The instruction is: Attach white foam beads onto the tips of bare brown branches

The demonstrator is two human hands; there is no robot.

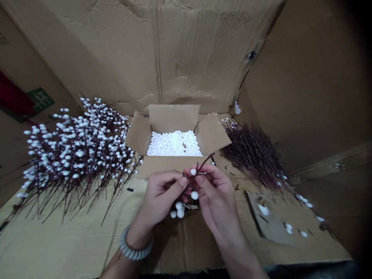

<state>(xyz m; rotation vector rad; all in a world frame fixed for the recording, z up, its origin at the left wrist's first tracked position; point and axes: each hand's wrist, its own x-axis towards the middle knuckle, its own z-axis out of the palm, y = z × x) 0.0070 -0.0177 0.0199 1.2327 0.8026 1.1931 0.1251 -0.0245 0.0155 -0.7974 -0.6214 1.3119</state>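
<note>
Since the thin white-berried twig [203, 164] needs steadying, the left hand [159, 197] and right hand [216, 199] both pinch it closed between fingers and thumbs, holding it just in front of the open carton [173, 118] of white foam balls [174, 143]

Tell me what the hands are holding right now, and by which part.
The left hand and right hand both grip one white-berried artificial branch by its thin dark stem, between their fingers, with berries clustered below.

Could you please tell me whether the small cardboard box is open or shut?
The small cardboard box is open: its flaps spread outward, showing white foam balls inside.
</note>
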